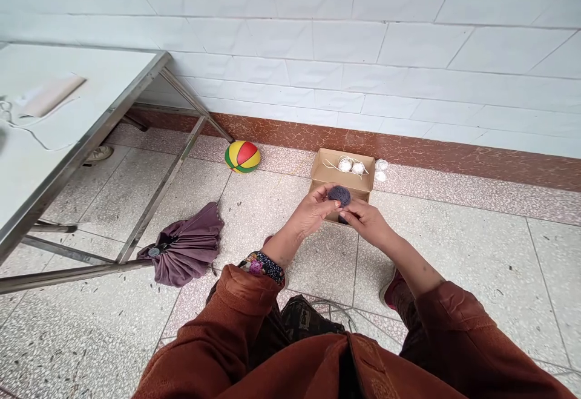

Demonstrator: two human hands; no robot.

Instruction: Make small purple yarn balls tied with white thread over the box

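A small dark grey ball of yarn is held up in front of me, above a cardboard box. My left hand grips it between thumb and fingers. From the other side my right hand pinches at its lower edge, with fingertips pressed together; a strand there is too fine to make out. Two white yarn balls with loose ends lie in the box's open lid. Another dark ball shows partly inside the box, mostly hidden behind my hands.
More white balls sit right of the box by the wall. A colourful ball rests near a leg of the metal-framed table. A folded purple umbrella lies against the table's lower bar. My feet are on either side.
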